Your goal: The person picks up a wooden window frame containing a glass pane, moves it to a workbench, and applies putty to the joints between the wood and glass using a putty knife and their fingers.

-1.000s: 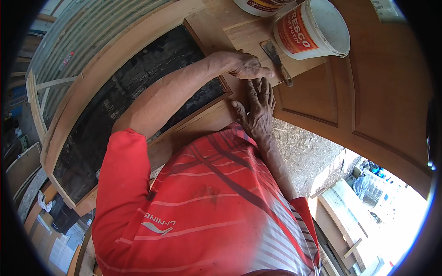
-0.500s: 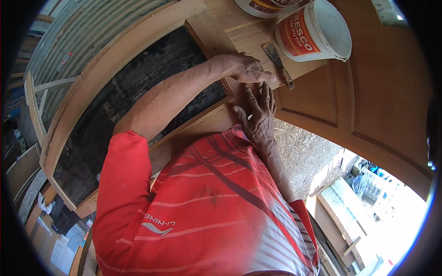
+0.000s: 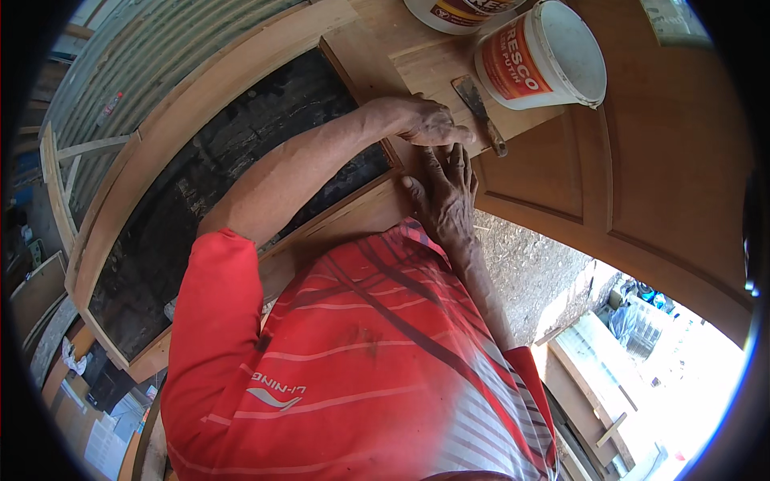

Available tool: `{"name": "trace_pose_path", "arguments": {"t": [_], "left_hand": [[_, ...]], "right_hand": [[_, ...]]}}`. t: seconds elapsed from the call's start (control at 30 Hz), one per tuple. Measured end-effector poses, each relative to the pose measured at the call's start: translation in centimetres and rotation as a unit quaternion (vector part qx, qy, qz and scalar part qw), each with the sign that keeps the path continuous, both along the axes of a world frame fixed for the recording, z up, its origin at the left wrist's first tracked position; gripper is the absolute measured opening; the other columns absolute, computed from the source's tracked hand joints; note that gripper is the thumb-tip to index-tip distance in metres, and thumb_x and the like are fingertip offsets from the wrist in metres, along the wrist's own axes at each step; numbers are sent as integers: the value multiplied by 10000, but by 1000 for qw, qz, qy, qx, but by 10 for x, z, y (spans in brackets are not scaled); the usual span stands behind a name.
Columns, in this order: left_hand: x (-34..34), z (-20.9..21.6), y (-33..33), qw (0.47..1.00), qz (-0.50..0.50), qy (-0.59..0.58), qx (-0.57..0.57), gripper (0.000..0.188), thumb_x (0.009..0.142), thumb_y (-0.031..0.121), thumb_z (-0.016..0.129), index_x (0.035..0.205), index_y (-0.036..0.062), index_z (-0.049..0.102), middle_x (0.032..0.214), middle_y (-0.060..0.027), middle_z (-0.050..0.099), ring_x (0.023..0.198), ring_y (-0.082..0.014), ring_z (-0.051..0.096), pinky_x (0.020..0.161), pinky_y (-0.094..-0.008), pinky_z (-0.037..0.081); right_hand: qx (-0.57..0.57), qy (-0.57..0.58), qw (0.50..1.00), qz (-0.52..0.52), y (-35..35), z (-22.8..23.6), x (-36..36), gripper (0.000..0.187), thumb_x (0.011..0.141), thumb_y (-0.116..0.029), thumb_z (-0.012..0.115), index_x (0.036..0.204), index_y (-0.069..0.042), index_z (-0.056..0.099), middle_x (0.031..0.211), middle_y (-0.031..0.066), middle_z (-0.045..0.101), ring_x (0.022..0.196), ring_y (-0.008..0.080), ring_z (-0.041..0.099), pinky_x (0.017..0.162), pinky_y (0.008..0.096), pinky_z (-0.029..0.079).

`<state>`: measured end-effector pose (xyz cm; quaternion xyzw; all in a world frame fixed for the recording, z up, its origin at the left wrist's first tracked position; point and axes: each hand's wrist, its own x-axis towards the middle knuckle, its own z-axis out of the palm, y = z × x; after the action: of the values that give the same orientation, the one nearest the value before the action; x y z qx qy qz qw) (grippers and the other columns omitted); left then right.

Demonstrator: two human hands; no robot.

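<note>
Closely paired, both hands work at the edge of a brown wooden frame, fingertips almost meeting.
The left hand [image 3: 437, 126] is curled narrow over the wood of the wooden frame [image 3: 367, 64]; its grip is hidden, so I cannot tell whether it holds anything. At its six o'clock, the right hand [image 3: 451, 200] lies palm down, fingers somewhat spread, the thumb well out to the side. From the left hand, a scraper [image 3: 480, 116] rests at three o'clock, its blade toward eleven; a white bucket [image 3: 555, 60] with a red label stands at two, and a second bucket [image 3: 457, 18] just past twelve. The frame's black inset [image 3: 265, 112] stretches toward nine o'clock; a panelled door [image 3: 666, 152] spreads toward three.
</note>
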<state>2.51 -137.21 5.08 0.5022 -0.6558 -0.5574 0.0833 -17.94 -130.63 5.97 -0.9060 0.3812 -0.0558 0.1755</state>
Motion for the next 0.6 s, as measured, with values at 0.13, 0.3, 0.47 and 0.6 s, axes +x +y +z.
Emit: {"name": "trace_pose_path", "arguments": {"t": [0.13, 0.3, 0.47, 0.6], "left_hand": [[-1, -8, -1, 1000, 21, 7, -20, 840, 1013, 686, 359, 1152, -31, 774, 1193, -253, 746, 1152, -399, 678, 1054, -447, 484], [-5, 3, 3, 999, 16, -23, -41, 836, 1012, 697, 355, 1135, -8, 786, 1194, -251, 747, 1156, -402, 683, 1041, -453, 492], [-1, -2, -2, 999, 28, -34, -28, 853, 1002, 759, 356, 1146, 49, 806, 1291, -223, 723, 1243, -391, 646, 1106, -455, 466], [4, 28, -29, 998, -64, 0, 23, 820, 1026, 744, 362, 1276, 65, 746, 1381, -174, 691, 1318, -343, 601, 1162, -444, 408]], "right_hand": [[-3, -7, 1000, -9, 7, 0, -3, 740, 989, -603, 608, 1586, -182, 492, 1626, 314, 331, 1508, 484, 315, 1174, 611, 278], [-18, -7, 1000, -21, 12, -3, -5, 720, 998, -600, 592, 1576, -179, 503, 1601, 309, 357, 1493, 485, 327, 1165, 613, 285], [-22, -10, 1000, -19, 11, 3, 0, 705, 1003, -580, 596, 1583, -194, 490, 1590, 306, 370, 1478, 489, 340, 1159, 619, 291], [-27, -14, 1000, 2, 8, 5, -1, 726, 991, -581, 610, 1606, -227, 454, 1588, 306, 372, 1466, 492, 355, 1149, 636, 301]]}}
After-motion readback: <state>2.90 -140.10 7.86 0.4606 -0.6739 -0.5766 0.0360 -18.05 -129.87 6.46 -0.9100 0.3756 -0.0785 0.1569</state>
